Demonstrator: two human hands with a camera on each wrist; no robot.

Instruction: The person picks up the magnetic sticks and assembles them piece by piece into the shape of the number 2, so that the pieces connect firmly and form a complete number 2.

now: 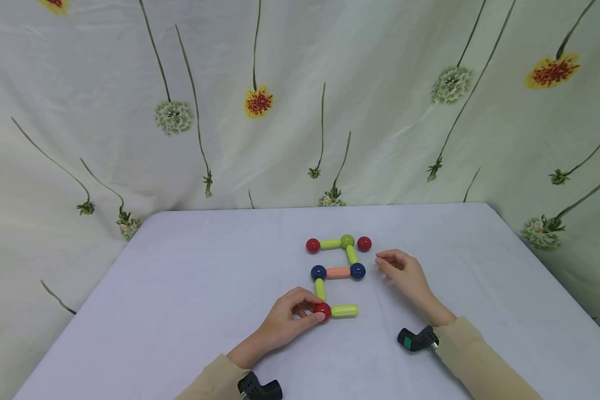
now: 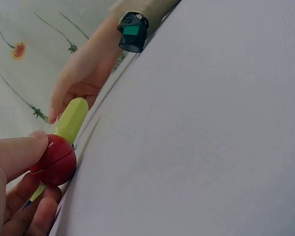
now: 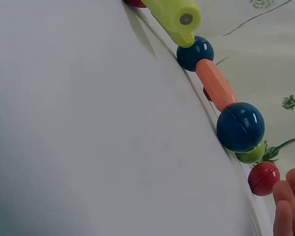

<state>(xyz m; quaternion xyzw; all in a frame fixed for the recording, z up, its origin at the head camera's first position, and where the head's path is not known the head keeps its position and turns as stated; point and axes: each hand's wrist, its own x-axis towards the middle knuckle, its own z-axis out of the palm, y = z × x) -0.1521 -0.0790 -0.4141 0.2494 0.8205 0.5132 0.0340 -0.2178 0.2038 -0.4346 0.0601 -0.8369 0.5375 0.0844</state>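
Observation:
My left hand [image 1: 285, 316] pinches a red ball [image 2: 59, 162] between thumb and fingers at the near corner of a chain of balls and rods. From that ball a yellow-green rod [image 1: 345, 310] points right with its outer end free, and another rod [image 1: 320, 290] leads up to a dark blue ball [image 1: 318, 272]. A salmon rod [image 1: 338, 273] joins it to a second dark blue ball [image 3: 240, 127]. My right hand [image 1: 405, 275] holds nothing, fingers loosely bent, just right of that second blue ball and below a separate red ball [image 1: 364, 244].
Further back, a yellow-green rod [image 1: 352, 255] runs up to a green ball [image 1: 347, 241], and another rod [image 1: 330, 244] links this to a red ball [image 1: 313, 245]. Everything lies on a white-covered table [image 1: 205, 266] before a flowered cloth backdrop [image 1: 370, 83].

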